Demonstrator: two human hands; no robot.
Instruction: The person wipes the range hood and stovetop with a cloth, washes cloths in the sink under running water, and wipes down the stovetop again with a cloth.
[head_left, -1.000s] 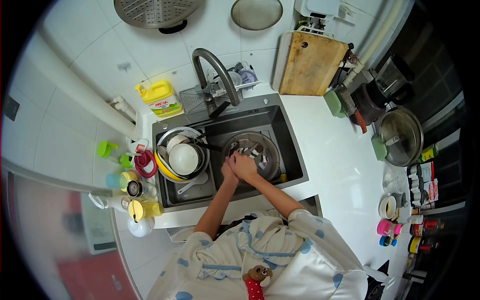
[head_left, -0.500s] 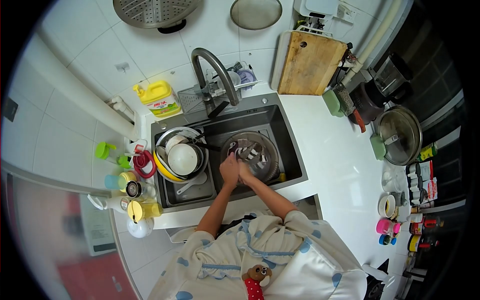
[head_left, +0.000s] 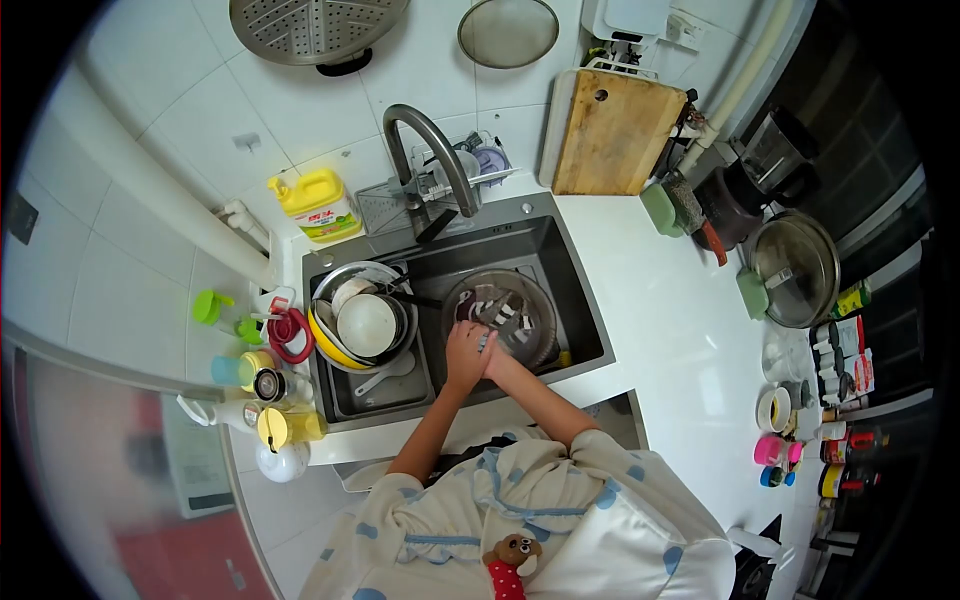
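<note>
A round, see-through basin (head_left: 546,335) with water stands in the right bowl of the sink. In it lies a dark cloth with white stripes (head_left: 500,305), spread and wet. Over the basin's near edge my left hand (head_left: 466,354) is closed and pressed against my right hand (head_left: 494,362). A small greyish bit shows between the two hands; whether it is part of the cloth I cannot tell. My right hand's fingers are mostly hidden by the left.
Stacked bowls (head_left: 366,325) and a pale spoon (head_left: 385,374) occupy the sink's left side. The curved faucet (head_left: 440,150) rises behind. A yellow detergent jug (head_left: 318,205) stands back left, a wooden cutting board (head_left: 618,135) back right. Several bottles and cups line the left edge.
Both hands have drawn slightly back toward me and come closer together, the left now over the right. The striped cloth shows more spread out in the water.
</note>
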